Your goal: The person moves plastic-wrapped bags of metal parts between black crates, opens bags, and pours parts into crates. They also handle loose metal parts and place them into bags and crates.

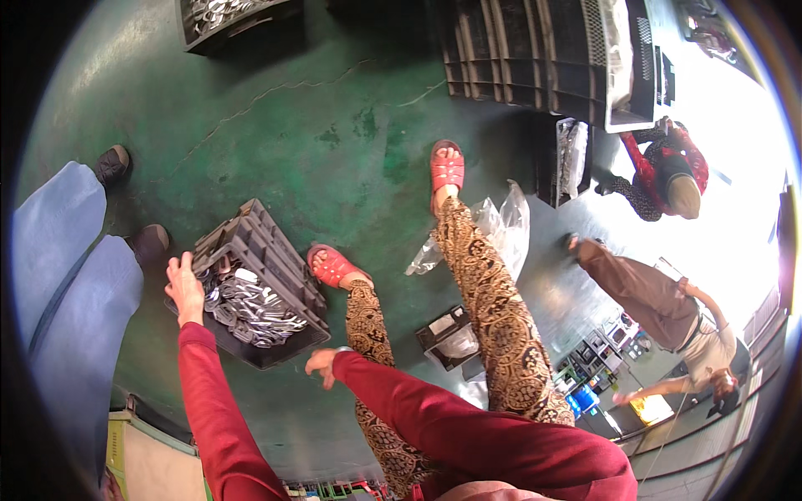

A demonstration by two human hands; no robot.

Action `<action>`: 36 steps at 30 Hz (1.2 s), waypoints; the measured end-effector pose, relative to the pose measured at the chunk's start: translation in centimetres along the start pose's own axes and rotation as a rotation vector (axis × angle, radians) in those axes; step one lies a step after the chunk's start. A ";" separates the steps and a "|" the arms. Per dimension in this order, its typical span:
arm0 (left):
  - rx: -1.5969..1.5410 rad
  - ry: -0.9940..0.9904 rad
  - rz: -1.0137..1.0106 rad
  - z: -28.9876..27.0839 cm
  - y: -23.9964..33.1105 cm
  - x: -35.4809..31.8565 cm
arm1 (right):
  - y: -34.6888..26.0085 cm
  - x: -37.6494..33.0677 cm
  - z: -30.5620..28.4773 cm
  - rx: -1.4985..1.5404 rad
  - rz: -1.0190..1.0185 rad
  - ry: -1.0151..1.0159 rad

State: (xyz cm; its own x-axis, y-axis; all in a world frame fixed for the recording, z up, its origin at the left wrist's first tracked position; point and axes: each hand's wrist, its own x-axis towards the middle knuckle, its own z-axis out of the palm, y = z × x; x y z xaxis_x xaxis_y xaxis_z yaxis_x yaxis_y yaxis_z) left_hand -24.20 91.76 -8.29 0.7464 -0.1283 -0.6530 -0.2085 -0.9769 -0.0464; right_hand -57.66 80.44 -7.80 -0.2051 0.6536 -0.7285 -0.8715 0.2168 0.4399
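Note:
A dark grey plastic crate sits at an angle on the green floor, with many shiny metal parts heaped inside. My left hand is at the crate's left end, fingers bent over its rim. Off the crate's near right corner, my right hand hangs in the air with its fingers apart and nothing in them. Both arms wear dark red sleeves. The exact shape of the metal parts is too small to make out.
My feet in red sandals stand right of the crate. Another person's blue trouser legs are close on the left. Stacked black crates stand far right, with a clear plastic bag nearer. Two more people are at the right.

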 end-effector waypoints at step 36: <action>-0.894 -0.120 0.429 -33.6 60.4 -22.3 | -40.1 -76.0 -32.0 -0.653 -1.984 1.439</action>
State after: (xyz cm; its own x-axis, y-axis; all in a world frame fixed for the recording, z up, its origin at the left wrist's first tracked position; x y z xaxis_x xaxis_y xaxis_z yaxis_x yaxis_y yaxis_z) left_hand -32.20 29.91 28.88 0.6404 -0.5303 -0.5556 0.1437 -0.6279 0.7649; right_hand -21.33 -1.18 13.13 0.7837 -0.5802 0.2218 -0.2560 -0.6270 -0.7357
